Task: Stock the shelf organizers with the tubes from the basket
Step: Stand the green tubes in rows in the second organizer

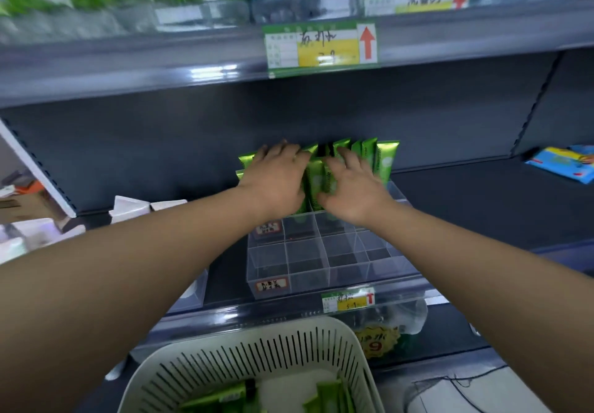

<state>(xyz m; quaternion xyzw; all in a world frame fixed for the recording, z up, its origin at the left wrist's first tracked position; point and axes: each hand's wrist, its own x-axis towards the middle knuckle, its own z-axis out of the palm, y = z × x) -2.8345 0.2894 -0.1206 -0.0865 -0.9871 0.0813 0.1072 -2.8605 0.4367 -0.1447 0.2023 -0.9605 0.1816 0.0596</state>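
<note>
Standing upright in the back row of the clear organizer [324, 261], mid-view: green tubes [386, 162], packed side by side. Left hand [275, 178] is lying across their tops, fingers straight and spread, touching them. Right hand [351, 189], at 3 o'clock from the left, is resting on neighbouring tubes with fingers spread and slightly bent; whether it is pinching one cannot be told. Basket [291, 343] is sitting at 6 o'clock, holding loose tubes [221, 397]. Price label [321, 46] is hanging at 12 o'clock; blue packet [564, 163] is lying at 3 o'clock.
</note>
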